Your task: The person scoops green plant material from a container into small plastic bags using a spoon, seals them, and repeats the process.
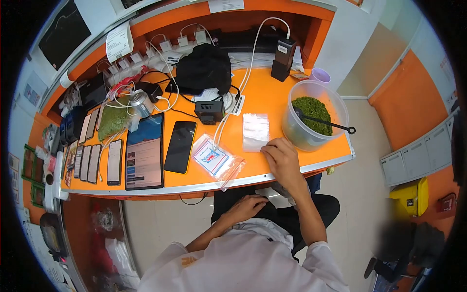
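Note:
My right hand (283, 158) is at the desk's front edge, its fingertips on the lower right corner of a small clear plastic bag (255, 132) that lies flat. The fingers are pressed together there. My left hand (247, 208) rests on my lap, below the desk edge, fingers loosely spread and nothing visible in it. Right of the bag stands a clear tub (292, 127) of chopped green material (314, 109), with a black spoon (323, 121) leaning across it. Left of the bag lies a stack of printed zip bags (214, 158).
Phones (180, 146), a tablet (144, 155), a can (141, 101) and a bag of green material (114, 118) cover the orange desk's left side. Behind are a black cloth (204, 68), chargers, cables and a black box (283, 59). A purple cup (320, 75) stands behind the tub.

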A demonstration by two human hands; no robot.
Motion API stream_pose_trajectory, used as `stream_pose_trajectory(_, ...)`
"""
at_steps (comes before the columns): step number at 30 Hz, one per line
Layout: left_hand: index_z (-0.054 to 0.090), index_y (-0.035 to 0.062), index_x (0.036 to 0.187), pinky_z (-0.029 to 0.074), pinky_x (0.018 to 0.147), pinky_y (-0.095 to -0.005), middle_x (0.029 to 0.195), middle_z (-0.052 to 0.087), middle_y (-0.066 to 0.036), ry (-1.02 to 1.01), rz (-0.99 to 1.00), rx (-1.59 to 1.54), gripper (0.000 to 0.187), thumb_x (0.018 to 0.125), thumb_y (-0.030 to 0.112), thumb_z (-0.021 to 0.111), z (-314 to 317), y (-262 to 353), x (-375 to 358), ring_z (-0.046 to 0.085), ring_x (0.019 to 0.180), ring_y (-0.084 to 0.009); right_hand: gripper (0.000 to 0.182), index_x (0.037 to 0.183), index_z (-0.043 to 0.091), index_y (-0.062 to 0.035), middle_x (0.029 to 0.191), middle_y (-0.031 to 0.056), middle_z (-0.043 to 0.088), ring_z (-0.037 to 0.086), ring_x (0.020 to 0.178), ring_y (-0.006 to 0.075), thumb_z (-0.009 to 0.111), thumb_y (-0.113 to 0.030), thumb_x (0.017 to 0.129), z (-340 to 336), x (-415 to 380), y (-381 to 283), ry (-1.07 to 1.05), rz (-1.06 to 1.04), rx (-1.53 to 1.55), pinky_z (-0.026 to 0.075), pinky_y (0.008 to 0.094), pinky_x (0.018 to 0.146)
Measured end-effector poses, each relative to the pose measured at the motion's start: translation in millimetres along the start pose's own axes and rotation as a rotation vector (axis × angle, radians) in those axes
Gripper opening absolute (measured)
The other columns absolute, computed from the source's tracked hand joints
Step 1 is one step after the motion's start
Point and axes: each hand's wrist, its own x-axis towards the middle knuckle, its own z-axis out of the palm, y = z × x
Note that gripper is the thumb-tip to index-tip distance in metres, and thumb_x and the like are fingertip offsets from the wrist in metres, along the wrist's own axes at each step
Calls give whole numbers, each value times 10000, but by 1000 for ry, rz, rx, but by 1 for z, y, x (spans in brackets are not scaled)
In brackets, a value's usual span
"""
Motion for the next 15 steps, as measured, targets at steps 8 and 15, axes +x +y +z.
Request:
stream_pose_trajectory(8,680,0,1291,552,919,-340,1190,749,-142,101,127,-413,302,1061,182,606,-12,39,15,720,1092,-240,80,887,711,52,971,115,748,707,915,182,784,21,870,-22,-1,-11,24,468,394,542,308,815)
stream_pose_trajectory(15,492,-45,1490,496,1046,-338,1347,658,-155,103,171,-857,453,1105,188,542,-20,71,28,642,1241,-217,101,1056,657,94,1035,170,773,753,978,193,678,43,972,-22,-28,-17,392,598,629,581,292,914)
